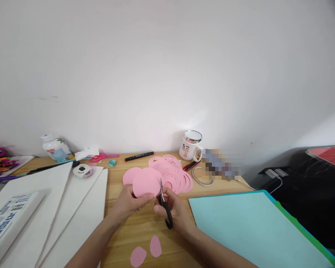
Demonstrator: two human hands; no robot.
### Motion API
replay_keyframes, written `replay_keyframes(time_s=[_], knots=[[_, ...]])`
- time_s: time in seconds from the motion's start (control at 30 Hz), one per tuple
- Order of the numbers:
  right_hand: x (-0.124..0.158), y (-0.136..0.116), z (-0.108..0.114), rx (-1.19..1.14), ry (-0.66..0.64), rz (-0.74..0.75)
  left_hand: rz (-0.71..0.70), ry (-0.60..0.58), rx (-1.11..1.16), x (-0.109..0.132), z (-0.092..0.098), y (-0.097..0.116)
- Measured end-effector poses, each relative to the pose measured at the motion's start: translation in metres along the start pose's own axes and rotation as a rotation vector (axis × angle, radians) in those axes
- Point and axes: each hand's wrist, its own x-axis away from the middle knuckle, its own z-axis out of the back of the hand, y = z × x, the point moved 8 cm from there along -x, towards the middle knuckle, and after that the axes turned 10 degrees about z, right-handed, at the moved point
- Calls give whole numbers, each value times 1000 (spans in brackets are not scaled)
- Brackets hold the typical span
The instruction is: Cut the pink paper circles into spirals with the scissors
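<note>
My left hand [131,200] is closed on a rounded pink paper piece [146,182], its thumb on the front near the lower edge. In my right hand [174,210] are black-handled scissors [166,212], blades pointing up at the right edge of that paper. Behind lies a heap of pink paper scraps [174,173] with curved cut-outs. Another round pink piece [131,174] shows at the left of the held paper. Nearer to me, two small petal-shaped pink pieces [155,246] lie on the wooden table [120,238].
A white mug [187,149], a black marker [139,156] and pink scissors [104,158] stand or lie along the wall. White sheets [86,208] and a white box [13,219] cover the left; light-blue sheets [240,223] lie right. A white bottle [56,147] leans at the back left.
</note>
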Motion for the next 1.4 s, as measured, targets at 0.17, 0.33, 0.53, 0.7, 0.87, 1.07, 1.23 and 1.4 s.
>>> replay_keyframes(time_s=[0.17,0.33,0.53,0.7,0.87,1.07,1.23,1.4], knots=[[1,3,2,-7,26,-22,-26,-23,21,-1,0,-1],[4,9,2,-23,32,-50,-36,-22,50,-2,3,-2],[5,20,6,-32,76,-78,-7,-63,196,-5,1,-5],[6,22,3,15,65,-91,26,-46,273,-6,0,-8],[5,11,-1,3,41,-50,32,-9,185,-4,0,-11],[1,3,0,8,8,-14,25,-14,152,-3,-1,-9],[2,6,1,-12,20,-34,25,-3,162,-5,1,-10],[4,10,3,-33,51,-63,21,8,179,-3,4,-4]])
